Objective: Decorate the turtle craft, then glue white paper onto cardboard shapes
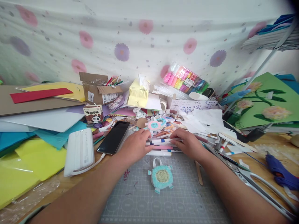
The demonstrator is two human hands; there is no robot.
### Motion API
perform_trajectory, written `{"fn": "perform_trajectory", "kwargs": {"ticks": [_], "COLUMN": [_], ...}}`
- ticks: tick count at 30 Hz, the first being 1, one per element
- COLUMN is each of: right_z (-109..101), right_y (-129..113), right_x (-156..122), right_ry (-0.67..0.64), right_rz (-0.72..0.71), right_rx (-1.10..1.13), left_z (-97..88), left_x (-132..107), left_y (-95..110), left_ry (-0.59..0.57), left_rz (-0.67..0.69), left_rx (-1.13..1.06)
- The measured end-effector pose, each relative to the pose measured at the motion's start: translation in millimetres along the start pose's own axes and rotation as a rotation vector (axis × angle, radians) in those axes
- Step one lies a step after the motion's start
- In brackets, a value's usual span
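Both hands in at the pens now: my left fingers (146, 133) curl by the left ends, my right fingers (177, 134) by the right. The pink marker (163, 147) lies right between them, long axis side to side, a blue-banded white marker (161, 141) just beyond. Neither hand looks clearly nearer. Bent, thumbs apart from fingertips; pinching or merely resting, I can't tell. Nearer me, the turquoise turtle-shaped piece (163, 176) sits untouched on the cutting mat (130, 194).

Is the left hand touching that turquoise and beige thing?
Apart: the head view shows bare grey mat between the left hand and the turquoise-beige thing.
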State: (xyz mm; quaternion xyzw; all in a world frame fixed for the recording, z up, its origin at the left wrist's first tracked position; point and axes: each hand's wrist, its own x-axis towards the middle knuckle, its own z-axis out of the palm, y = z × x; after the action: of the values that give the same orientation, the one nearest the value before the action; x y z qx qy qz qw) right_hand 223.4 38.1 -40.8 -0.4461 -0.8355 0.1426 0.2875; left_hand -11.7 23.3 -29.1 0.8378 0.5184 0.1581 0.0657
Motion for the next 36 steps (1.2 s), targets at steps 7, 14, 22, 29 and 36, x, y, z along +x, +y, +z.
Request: {"fn": "perform_trajectory", "kwargs": {"ticks": [7, 14, 22, 29, 36], "right_z": [3.9, -4.9, -10.8, 2.4, 5.7], "right_y": [-8.9, 19.2, 26.1, 11.3, 9.9], "right_x": [1.8, -0.4, 0.0, 1.4, 3.6], "right_ry": [0.066, 0.207, 0.283, 0.191, 0.255], "right_rz": [-0.003, 0.223, 0.261, 0.213, 0.265], "right_rx": [0.146, 0.098, 0.089, 0.378, 0.641], "left_z": [-0.4, -5.5, -9.9, -6.9, -7.3], "left_x": [1.7, 2.6, 1.8, 2.1, 1.8], "left_y": [4.3, -5.8, -3.0, -2.6, -2.8], "left_ry": [0.009, 0.101, 0.139, 0.123, 0.123], "left_rz": [0.102, -0.011, -0.042, -0.035, -0.051], "left_rx": [-0.05, -0.028, -0.051, -0.109, -0.136]}}
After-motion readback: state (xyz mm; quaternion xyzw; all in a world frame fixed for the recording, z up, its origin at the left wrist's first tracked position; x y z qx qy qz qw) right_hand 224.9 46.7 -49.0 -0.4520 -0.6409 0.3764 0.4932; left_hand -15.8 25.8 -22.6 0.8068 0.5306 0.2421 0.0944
